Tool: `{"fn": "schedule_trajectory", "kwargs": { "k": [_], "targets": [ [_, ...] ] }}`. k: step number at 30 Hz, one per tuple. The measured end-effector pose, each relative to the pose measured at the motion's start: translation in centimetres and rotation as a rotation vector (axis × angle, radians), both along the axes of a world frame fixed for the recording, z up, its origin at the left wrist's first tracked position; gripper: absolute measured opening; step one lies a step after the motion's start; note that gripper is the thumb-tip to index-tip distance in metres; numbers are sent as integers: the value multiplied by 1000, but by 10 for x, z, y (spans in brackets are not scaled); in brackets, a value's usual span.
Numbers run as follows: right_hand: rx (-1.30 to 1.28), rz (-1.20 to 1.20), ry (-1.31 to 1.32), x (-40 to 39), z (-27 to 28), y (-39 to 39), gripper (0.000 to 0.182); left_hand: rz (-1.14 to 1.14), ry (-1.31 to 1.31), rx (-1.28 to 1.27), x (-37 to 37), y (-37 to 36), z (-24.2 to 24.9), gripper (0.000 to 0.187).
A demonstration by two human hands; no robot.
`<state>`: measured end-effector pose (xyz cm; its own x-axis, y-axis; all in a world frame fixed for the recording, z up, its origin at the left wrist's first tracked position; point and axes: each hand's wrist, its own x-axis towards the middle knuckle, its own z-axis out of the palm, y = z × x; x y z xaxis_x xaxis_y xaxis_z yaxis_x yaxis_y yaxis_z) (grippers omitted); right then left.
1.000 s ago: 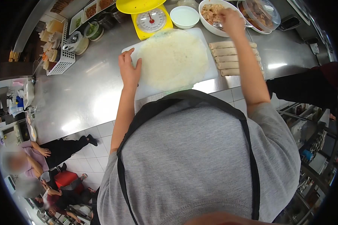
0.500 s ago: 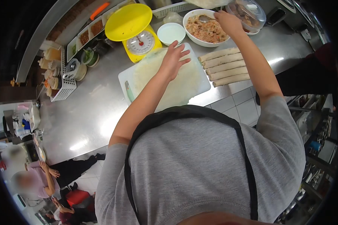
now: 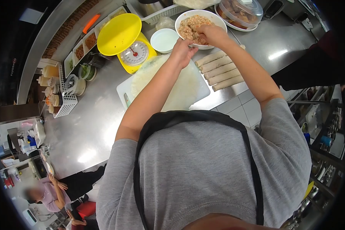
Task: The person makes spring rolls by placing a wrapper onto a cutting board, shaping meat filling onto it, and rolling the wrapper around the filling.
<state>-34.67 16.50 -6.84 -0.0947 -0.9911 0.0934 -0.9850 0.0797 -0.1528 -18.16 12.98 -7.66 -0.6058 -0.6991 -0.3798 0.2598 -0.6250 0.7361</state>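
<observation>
A white bowl [image 3: 223,25] of minced filling [image 3: 191,23] stands at the back of the steel table. My right hand [image 3: 212,35] reaches into the filling, its fingers bent and partly hidden. At the bowl's near left rim is my left hand [image 3: 183,52], fingers curled at the edge, seemingly gripping it. Thin pale wrapper sheets [image 3: 184,86] lie on a white cutting board [image 3: 204,90] below my left forearm. Several rolled wrappers [image 3: 222,71] lie side by side to the board's right. A small bowl of whitish liquid [image 3: 164,40] sits left of the filling.
A yellow scale [image 3: 135,53] stands behind the board, beside ingredient trays [image 3: 79,52]. A white basket [image 3: 68,103] of bottles is at left. A lidded food dish [image 3: 239,14] stands at the back right. A co-worker [image 3: 51,193] is at lower left.
My right hand has moved from the bowl's right rim into the filling. My left hand has gone from above the wrappers to the bowl's near rim. The spoon no longer shows in the filling.
</observation>
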Motion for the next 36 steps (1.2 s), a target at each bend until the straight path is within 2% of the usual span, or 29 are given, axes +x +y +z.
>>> {"fn": "schedule_trajectory", "kwargs": {
  "k": [2,6,8,9,11,12,14,16,18,19,21,22,24,28,30,31,33,36],
  "targets": [
    [-104,25,-125,-4,-4,7,15,-40,-19,-19,0,-2,-1,24],
    [-104,58,-275,-14,-6,16,14,-107,-11,-48,5,-7,-11,39],
    [-102,-58,-200,-12,2,21,15,-152,-132,-101,10,-7,-10,56],
    [-105,-55,-200,-12,8,19,15,-149,-133,-104,10,-7,-9,56],
    [11,-204,87,-10,17,14,17,-61,-229,-64,9,-4,-2,66],
    [12,-208,84,-8,15,10,17,-66,-232,-63,9,-3,1,66],
    [28,-153,225,-5,10,-2,20,-167,-227,-213,9,-2,9,67],
    [-8,-144,168,3,-1,-5,22,-165,-219,-210,6,-1,7,65],
    [-168,-8,8,8,-6,-2,16,-155,-212,-210,6,-7,5,63],
    [-169,-7,10,5,-5,-1,16,-165,-209,-198,5,-9,4,61],
    [-97,21,-258,-7,-2,5,12,-173,-202,-187,3,-11,1,59],
    [-98,22,-257,-12,0,5,12,-156,-195,-185,3,-10,2,57],
    [108,66,-306,-24,5,2,12,-141,-190,-182,3,-9,2,55],
    [272,100,-428,-38,18,-2,12,-145,-188,-170,7,-11,-2,72],
    [371,46,-705,-47,14,-6,13,-135,-190,-152,13,-10,-1,78],
    [370,50,-703,-46,20,-4,13,-146,-194,-164,19,-7,2,83],
    [423,-132,-832,-46,32,2,14,-156,-198,-173,31,0,8,87],
    [273,-106,-942,-57,32,0,14,-136,-143,-131,47,6,11,86]
  ]
}}
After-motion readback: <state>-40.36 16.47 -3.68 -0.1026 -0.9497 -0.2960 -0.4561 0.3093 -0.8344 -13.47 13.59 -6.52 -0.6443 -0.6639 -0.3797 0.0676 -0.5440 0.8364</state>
